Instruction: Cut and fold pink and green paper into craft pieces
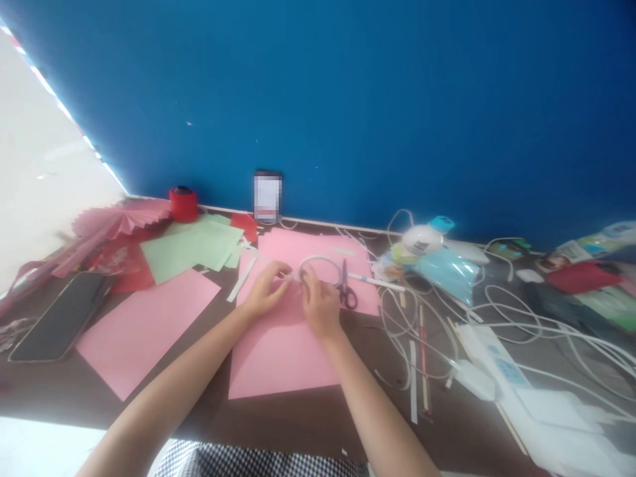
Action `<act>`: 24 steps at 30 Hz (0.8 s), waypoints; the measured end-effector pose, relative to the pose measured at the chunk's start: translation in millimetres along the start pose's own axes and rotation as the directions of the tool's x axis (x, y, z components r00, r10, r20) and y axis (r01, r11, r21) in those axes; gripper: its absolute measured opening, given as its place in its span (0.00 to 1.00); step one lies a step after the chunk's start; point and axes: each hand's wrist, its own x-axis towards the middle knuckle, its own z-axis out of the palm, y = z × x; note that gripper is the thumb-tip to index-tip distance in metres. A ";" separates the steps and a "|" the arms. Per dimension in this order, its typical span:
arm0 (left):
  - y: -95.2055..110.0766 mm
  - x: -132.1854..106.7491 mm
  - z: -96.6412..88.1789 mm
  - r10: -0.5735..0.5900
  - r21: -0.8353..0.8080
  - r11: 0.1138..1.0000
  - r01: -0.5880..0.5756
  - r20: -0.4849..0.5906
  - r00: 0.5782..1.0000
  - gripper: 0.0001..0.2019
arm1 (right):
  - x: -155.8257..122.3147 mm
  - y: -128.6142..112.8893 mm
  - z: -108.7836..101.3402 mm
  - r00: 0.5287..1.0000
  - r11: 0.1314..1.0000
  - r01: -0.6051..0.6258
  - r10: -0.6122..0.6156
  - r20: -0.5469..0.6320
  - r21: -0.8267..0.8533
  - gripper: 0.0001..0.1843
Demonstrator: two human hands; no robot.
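- My left hand and right hand meet over large, flat, pink paper sheets on a dark brown bench.
- A thin, whitish, round ring lies over the sheets, right at the fingertips of my right hand; its material is too blurred to make out.
- My right fingers are bent over the ring's left side; I cannot tell whether they grip it.
- My left fingers are curled, thumb towards the right hand; blur hides whether they pinch anything.
- Just right of my right hand are metal scissors with dark handles, handles towards me.
- To my left are a single pink paper sheet, a dark, flat, rectangular phone and overlapping pale green paper sheets.
- Behind those stand a squat, red, cylindrical roll and a pleated pink paper fan.
- To my right, looping white cables tangle near a light blue, shiny plastic packet.
- A plain blue wall rises behind the bench.
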 end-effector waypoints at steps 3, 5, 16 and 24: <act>1.6 0.4 0.2 0.001 0.008 1.000 -0.001 -0.005 1.000 0.08 | 0.1 0.0 -0.1 1.000 0.999 -0.013 0.012 0.029 0.030 0.22; 3.1 1.0 0.1 0.015 0.017 1.000 -0.015 -0.003 1.000 0.08 | 0.1 0.0 -0.1 0.998 0.998 -0.029 0.026 0.055 0.050 0.22; 0.0 1.2 -0.6 -0.119 -0.005 0.993 0.120 0.041 0.992 0.08 | 1.3 -0.5 -0.8 1.000 1.000 0.008 -0.008 0.030 -0.015 0.21; -3.1 1.3 0.7 -0.211 -0.058 0.975 0.213 0.026 0.977 0.08 | 2.1 -0.7 -1.8 0.997 0.999 -0.021 0.018 0.070 0.033 0.20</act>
